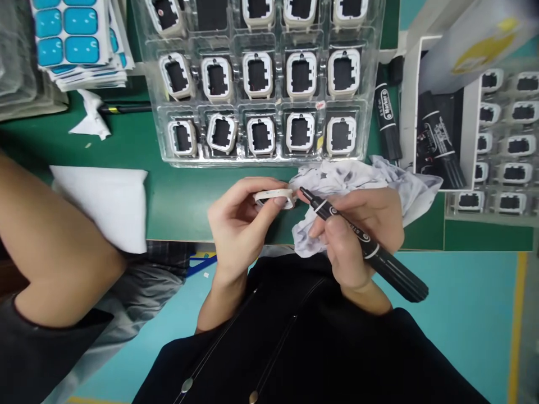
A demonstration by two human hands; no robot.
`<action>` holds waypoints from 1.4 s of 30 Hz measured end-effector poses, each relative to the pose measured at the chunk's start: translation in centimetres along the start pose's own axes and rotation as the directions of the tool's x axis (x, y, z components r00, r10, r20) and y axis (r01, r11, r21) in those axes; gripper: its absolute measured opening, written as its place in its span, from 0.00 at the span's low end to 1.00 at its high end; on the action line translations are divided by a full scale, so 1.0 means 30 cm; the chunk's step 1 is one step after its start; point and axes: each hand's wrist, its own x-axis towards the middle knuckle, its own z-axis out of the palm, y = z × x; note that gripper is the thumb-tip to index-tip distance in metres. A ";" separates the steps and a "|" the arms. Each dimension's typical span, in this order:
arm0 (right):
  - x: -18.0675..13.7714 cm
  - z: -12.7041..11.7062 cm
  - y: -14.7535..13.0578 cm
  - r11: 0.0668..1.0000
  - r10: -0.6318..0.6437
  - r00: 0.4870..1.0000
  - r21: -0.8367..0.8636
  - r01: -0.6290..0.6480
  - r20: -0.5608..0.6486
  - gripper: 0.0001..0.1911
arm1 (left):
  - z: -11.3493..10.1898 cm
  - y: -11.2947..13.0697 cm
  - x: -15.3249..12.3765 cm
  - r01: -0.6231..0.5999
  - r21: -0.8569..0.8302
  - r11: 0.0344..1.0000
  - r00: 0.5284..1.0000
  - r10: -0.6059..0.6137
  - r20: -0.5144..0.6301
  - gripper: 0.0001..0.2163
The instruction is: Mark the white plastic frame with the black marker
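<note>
My left hand (240, 221) pinches a small white frame-shaped casing (275, 197) edge-on between thumb and fingers, just above the table's front edge. My right hand (357, 227) grips a black marker pen (366, 247); its tip touches the right end of the casing. An ink-stained white cloth (362, 174) lies under and behind my right hand. Beyond it sits a clear plastic tray (261, 160) with rows of the same white casings, each with a dark centre.
A co-worker's bare arm (50, 247) reaches in at the left, beside a white pad (105, 202). Stacked sheets of blue stickers (76, 39) lie at the far left. Black markers (387, 120) and a second tray of casings (505, 134) stand at the right.
</note>
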 end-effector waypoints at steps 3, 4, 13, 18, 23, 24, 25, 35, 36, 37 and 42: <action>-0.011 -0.004 0.014 0.999 0.038 0.999 0.019 -0.038 -0.001 0.13 | 0.012 0.014 -0.006 0.044 0.029 0.999 0.999 -0.045 0.017 0.06; -0.015 -0.005 0.017 0.998 0.062 0.998 0.014 -0.062 -0.002 0.15 | 0.016 0.018 -0.008 0.051 0.037 0.998 0.998 -0.052 0.020 0.06; 0.000 -0.011 0.033 0.997 -0.051 0.998 -0.053 0.052 0.032 0.15 | 0.032 0.026 -0.020 0.115 0.082 0.990 0.993 -0.117 0.020 0.11; -0.007 -0.009 0.007 0.999 0.047 0.996 -0.005 -0.047 0.071 0.13 | 0.030 0.034 -0.025 0.106 0.081 0.991 0.993 -0.109 0.039 0.13; -0.004 -0.006 -0.003 1.000 0.019 0.996 0.001 -0.019 0.091 0.11 | 0.013 0.036 -0.016 0.108 0.030 0.994 0.989 -0.111 0.094 0.13; -0.004 -0.005 0.000 1.000 0.007 0.997 -0.003 -0.006 0.075 0.10 | 0.012 0.037 -0.012 0.109 0.008 0.994 0.989 -0.109 0.098 0.13; -0.004 -0.004 0.003 1.000 -0.001 0.998 -0.004 0.001 0.064 0.10 | 0.011 0.037 -0.008 0.112 -0.011 0.994 0.988 -0.110 0.106 0.13; -0.015 -0.015 0.016 0.994 0.047 0.994 -0.101 -0.037 0.102 0.22 | 0.007 0.019 0.001 0.114 -0.067 0.991 0.991 -0.109 0.082 0.07; -0.016 -0.014 0.019 0.995 0.051 0.992 -0.096 -0.040 0.113 0.22 | 0.005 0.015 0.000 0.116 -0.057 0.992 0.990 -0.111 0.085 0.08; -0.018 -0.013 0.023 0.996 0.052 0.992 -0.084 -0.042 0.116 0.22 | 0.004 0.012 -0.001 0.119 -0.043 0.992 0.989 -0.115 0.089 0.08; -0.019 0.002 0.048 0.999 -0.038 0.994 -0.035 0.042 0.104 0.17 | 0.006 0.009 -0.003 0.095 -0.003 0.995 0.992 -0.095 0.087 0.09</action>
